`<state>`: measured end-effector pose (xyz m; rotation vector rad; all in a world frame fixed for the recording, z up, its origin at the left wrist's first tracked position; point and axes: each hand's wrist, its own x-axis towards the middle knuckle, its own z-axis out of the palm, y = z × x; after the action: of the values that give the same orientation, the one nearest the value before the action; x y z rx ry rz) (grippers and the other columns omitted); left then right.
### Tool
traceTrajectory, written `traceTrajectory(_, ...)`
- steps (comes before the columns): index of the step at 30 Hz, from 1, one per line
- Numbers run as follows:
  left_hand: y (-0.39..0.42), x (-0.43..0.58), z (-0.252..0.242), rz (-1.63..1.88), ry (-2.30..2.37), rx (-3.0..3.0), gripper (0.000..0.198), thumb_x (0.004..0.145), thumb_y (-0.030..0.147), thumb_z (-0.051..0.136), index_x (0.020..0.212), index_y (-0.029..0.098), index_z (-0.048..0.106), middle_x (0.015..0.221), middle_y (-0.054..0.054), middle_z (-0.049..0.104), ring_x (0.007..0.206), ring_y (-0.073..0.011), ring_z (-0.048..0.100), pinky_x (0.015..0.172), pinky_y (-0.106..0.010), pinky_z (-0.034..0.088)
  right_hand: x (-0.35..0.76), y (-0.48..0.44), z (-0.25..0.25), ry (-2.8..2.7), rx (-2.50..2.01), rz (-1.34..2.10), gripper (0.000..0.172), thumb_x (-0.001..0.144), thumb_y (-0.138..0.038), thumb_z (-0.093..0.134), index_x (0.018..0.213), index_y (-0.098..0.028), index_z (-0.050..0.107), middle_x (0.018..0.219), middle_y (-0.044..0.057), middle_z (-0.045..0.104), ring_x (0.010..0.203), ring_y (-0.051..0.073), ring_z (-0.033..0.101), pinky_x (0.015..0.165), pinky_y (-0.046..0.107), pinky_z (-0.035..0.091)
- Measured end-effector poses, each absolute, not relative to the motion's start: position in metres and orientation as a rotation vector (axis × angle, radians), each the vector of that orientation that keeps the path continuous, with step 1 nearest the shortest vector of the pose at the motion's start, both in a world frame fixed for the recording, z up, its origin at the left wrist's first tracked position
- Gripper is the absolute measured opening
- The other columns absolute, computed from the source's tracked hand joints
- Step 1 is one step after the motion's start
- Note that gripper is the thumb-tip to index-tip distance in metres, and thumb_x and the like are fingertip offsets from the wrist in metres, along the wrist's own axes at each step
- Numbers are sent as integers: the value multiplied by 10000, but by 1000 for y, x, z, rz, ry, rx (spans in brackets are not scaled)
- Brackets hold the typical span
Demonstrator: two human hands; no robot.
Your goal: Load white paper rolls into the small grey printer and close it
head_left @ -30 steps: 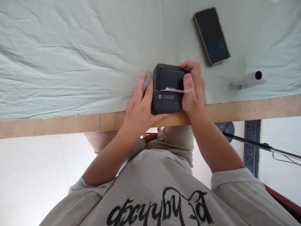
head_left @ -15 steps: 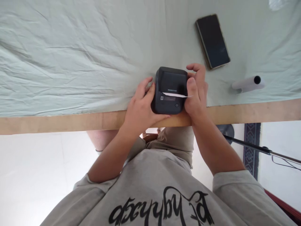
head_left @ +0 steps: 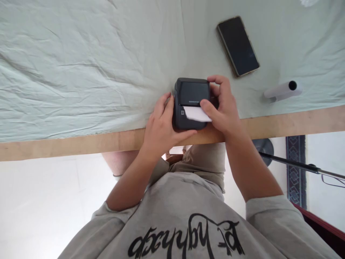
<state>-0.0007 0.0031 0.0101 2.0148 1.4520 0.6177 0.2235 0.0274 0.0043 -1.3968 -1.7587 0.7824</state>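
Note:
A small black label printer point(head_left: 194, 91) sits at the table's front edge, a white paper strip point(head_left: 196, 114) sticking out of its slot and lying over its front part. My left hand point(head_left: 163, 124) is wrapped round the printer's left side, thumb along the near edge. On the opposite side, my right hand point(head_left: 223, 104) grips the right edge with its fingers at the far corner. The right thumb presses on the top beside the slot, close to the paper. Whether that thumb touches the strip I cannot tell.
A dark phone point(head_left: 238, 46) in a case lies beyond my right hand. Farther right is a white paper roll point(head_left: 281, 90) with a dark core. A pale green cloth point(head_left: 107, 72) covers the table behind its bare wooden edge point(head_left: 81, 147). A black stand point(head_left: 291, 162) is at right below the table.
The paper strip now shows broad and flat over the printer's front, where before only a thin edge showed. My right thumb has moved left onto the printer's top.

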Motion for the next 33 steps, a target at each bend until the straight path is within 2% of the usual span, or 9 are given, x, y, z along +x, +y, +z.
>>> traceTrajectory(5, 5, 0, 14, 592, 1451, 1994, 980, 845, 624, 828, 1623, 196, 414, 1700, -192, 463, 1586, -414, 455, 1263, -545, 482, 239, 27, 19, -1806, -1456, 673, 633, 827, -546, 826, 1358, -313, 571, 1275, 55, 730, 768, 181, 663, 729, 402, 606)
traceTrajectory(7, 5, 1, 15, 586, 1437, 1996, 953, 858, 624, 810, 1620, 200, 424, 1695, -183, 474, 1576, -411, 471, 1262, -544, 483, 237, 28, 32, -1790, -1498, 618, 547, 820, -523, 849, 1269, -308, 620, 1010, 6, 728, 657, 158, 602, 675, 381, 578)
traceTrajectory(10, 5, 1, 16, 580, 1438, 1992, 952, 863, 645, 794, 1620, 201, 425, 1696, -181, 471, 1565, -423, 482, 1257, -547, 488, 224, 32, 54, -1765, -1517, 610, 280, 933, -425, 753, 1153, -296, 637, 600, -91, 539, 493, 139, 491, 625, 364, 529)
traceTrajectory(13, 5, 2, 16, 585, 1434, 1990, 936, 862, 647, 792, 1612, 217, 434, 1692, -171, 479, 1553, -425, 495, 1245, -542, 497, 210, 42, 66, -1686, -1535, 641, 125, 996, -292, 638, 1120, -290, 637, 491, -115, 482, 418, 139, 499, 530, 335, 482)
traceTrajectory(17, 4, 2, 15, 583, 1445, 1998, 949, 863, 659, 794, 1602, 173, 449, 1683, -190, 488, 1550, -418, 500, 1252, -525, 487, 204, 59, 68, -1505, -1429, 644, 89, 988, -201, 607, 1037, -274, 621, 848, -27, 675, 646, 146, 738, 427, 295, 452)
traceTrajectory(19, 4, 2, 15, 584, 1460, 2003, 962, 861, 671, 794, 1594, 145, 462, 1682, -202, 489, 1546, -416, 506, 1246, -515, 492, 206, 61, 68, -1470, -1372, 626, 155, 967, -125, 579, 997, -277, 591, 935, -6, 666, 801, 162, 787, 461, 292, 494)
traceTrajectory(24, 3, 2, 15, 597, 1459, 1994, 947, 853, 677, 798, 1589, 173, 481, 1674, -181, 509, 1542, -412, 513, 1239, -519, 500, 208, 46, 69, -1589, -1407, 453, 169, 926, -138, 614, 925, -304, 587, 886, 2, 637, 810, 188, 701, 531, 338, 474)
traceTrajectory(29, 3, 1, 13, 598, 1448, 2003, 941, 863, 677, 785, 1590, 167, 472, 1681, -186, 497, 1541, -403, 517, 1267, -509, 476, 206, 41, 67, -2022, -1514, 342, 81, 879, -227, 684, 892, -299, 650, 837, -13, 715, 617, 167, 586, 608, 374, 485)
traceTrajectory(33, 3, 1, 11, 605, 1437, 2002, 943, 863, 684, 778, 1596, 183, 459, 1681, -188, 494, 1544, -418, 508, 1259, -542, 482, 207, 55, 67, -2382, -1657, 251, 130, 884, -313, 671, 1005, -328, 712, 815, 27, 721, 667, 230, 570, 581, 386, 407)
